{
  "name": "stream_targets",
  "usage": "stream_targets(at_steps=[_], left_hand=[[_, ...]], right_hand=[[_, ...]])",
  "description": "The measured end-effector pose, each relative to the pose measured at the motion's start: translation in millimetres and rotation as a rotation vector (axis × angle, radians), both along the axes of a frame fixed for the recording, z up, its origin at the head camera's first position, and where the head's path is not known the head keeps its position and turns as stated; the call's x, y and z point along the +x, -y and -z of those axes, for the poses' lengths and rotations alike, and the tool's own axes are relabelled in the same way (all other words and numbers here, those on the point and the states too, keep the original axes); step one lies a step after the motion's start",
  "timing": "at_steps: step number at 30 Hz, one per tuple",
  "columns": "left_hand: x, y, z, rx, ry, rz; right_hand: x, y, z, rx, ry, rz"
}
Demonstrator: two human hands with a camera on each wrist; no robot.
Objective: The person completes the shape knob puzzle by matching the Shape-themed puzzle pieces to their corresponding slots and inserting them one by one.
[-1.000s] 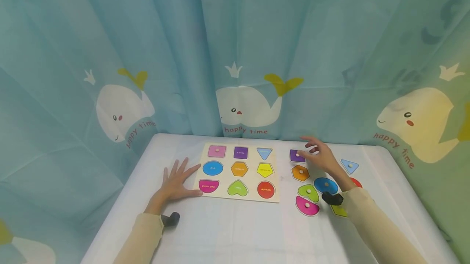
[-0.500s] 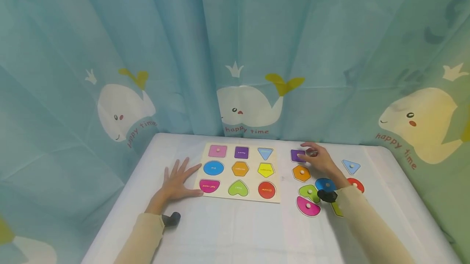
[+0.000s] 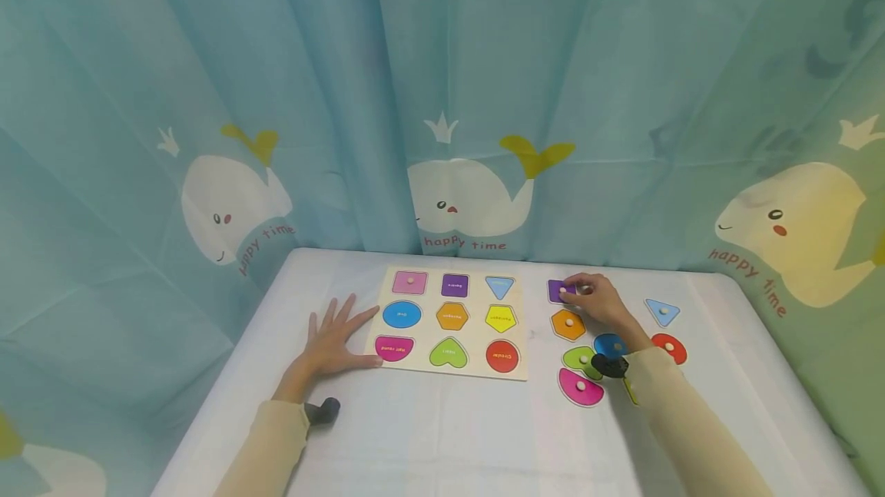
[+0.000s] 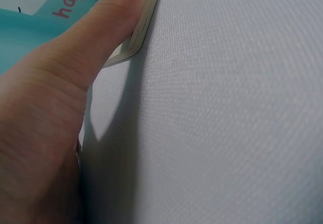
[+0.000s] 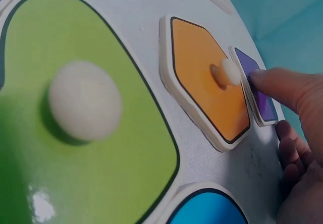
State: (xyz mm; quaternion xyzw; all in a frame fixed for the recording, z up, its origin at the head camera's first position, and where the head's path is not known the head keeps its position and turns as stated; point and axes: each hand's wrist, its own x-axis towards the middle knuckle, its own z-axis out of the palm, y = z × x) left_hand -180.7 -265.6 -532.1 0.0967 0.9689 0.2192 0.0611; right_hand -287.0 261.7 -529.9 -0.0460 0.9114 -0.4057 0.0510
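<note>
My left hand (image 3: 334, 343) lies spread at the left edge of the wooden shape board (image 3: 429, 369). In the left wrist view its thumb (image 4: 101, 27) rests on the board's corner. The board bears coloured shapes in rows, with a knobbed pink rectangle piece (image 3: 401, 287) in its top left place. Right of the board, my right hand (image 3: 600, 301) pinches the knob of the purple square puzzle piece (image 3: 555, 286) between thumb and forefinger. That piece lies flat on the table. In the right wrist view the thumb (image 5: 277, 85) covers its knob.
Near the right hand lie an orange hexagon (image 3: 563, 332), a green heart (image 3: 574, 357), a magenta half round (image 3: 572, 397), a blue oval (image 3: 605, 345), a red circle (image 3: 674, 342) and a light blue triangle (image 3: 658, 318). A whale-print curtain (image 3: 332, 97) hangs behind the white table (image 3: 415, 435).
The right hand's forefinger and thumb have closed in on the purple square's knob, and its other fingers have drawn in. The left hand has stayed on the board.
</note>
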Motion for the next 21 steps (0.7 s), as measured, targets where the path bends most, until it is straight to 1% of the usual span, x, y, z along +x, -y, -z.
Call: stream_targets(at_steps=[6, 13, 21], left_hand=[[0.3, 0.7, 0.1, 0.004, -0.007, 0.004], [-0.5, 1.5, 0.1, 0.004, -0.009, -0.001], [-0.3, 1.5, 1.8, -0.003, -0.014, 0.001]], right_hand=[[1.8, 2.7, -0.1, 0.028, -0.002, 0.026], [2.0, 2.7, -0.5, 0.001, -0.032, 0.029], [2.7, 1.7, 1.7, 0.006, -0.035, 0.041]])
